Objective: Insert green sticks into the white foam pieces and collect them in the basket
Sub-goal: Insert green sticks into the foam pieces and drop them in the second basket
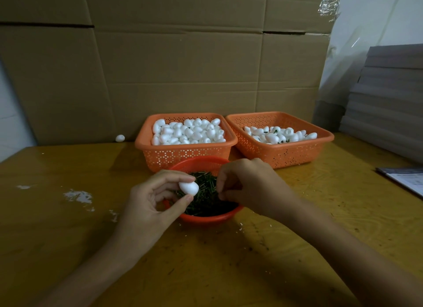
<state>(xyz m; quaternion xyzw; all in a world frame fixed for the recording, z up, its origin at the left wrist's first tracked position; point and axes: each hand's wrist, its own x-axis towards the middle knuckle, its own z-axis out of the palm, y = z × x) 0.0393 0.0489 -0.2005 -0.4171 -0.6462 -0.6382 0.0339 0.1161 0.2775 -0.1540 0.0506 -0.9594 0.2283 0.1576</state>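
The left hand (148, 206) is pinching a foam piece (188, 188) while the right hand (245, 185) is hovering curled over the green sticks (206, 201), hold unclear, probably fetching one to insert.

- Left basket (183, 155) and right basket (286, 155) stand side by side just behind the red bowl (206, 218), blocking you rearward.
- Cardboard wall (160, 66) closes the rear.
- Bare table (68, 238) lets you pass either side.

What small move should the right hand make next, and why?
Probably pinch one of the green sticks from the red bowl: the left hand already holds a foam piece with no stick visible, and the right hand hovers over them.
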